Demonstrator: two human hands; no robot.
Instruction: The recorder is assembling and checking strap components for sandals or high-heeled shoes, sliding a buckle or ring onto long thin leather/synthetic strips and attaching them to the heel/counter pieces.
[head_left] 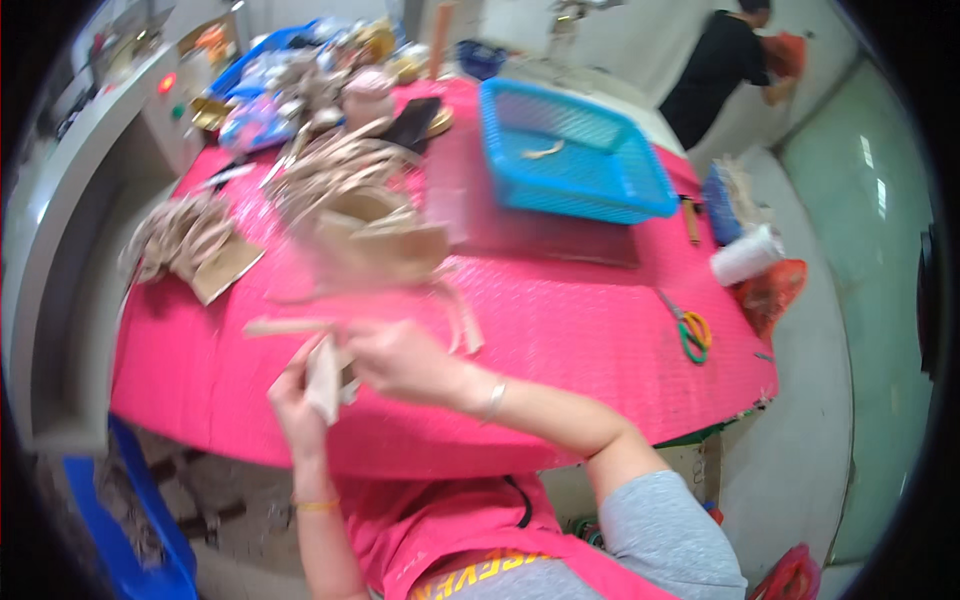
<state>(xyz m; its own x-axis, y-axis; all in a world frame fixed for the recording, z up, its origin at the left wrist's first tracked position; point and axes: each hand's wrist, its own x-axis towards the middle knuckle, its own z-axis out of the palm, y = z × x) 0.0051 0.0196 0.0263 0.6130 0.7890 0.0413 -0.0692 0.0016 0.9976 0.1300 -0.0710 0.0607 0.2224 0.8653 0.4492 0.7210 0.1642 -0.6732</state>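
Observation:
Close to the table's near edge, my left hand (293, 400) pinches a small pale beige piece of material (323, 380), standing upright between thumb and fingers. My right hand (405, 360) is closed right beside it, blurred, with a thin beige strip (285, 327) sticking out leftward from its fingertips. Whether strip and piece are joined I cannot tell. Just beyond my hands lie blurred tan pieces (385, 250) with loose straps, backed by a heap of beige straps (330, 170). Another beige bundle (190, 235) with a tan flap rests farther left.
A blue plastic basket (580, 205) sits on the pink-covered table (560, 310). Green-and-yellow scissors (692, 335) lie at the right, near a white roll (747, 256). A grey machine (90, 130) borders the left side. Mixed items (320, 80) crowd the back; a person (715, 75) stands beyond.

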